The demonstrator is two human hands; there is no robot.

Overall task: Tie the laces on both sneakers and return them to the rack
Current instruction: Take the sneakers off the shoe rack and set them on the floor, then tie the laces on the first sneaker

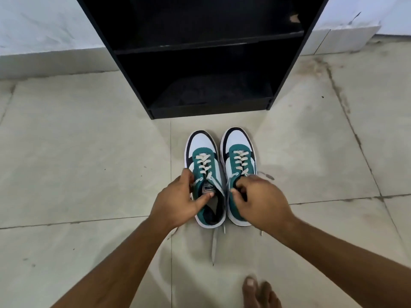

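We see both sneakers side by side on the floor (89,163) before the rack (200,52); left hand (178,203) grips the left sneaker (205,174), right hand (258,201) fingers pinch the right sneaker (239,156) collar

Two sneakers (220,174) stand side by side on the floor (89,163), just before the rack (200,52).

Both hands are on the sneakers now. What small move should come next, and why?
Probably let go and pick up the left sneaker's loose lace ends: they trail untied on the floor, and the left hand and right hand only grip the collars.
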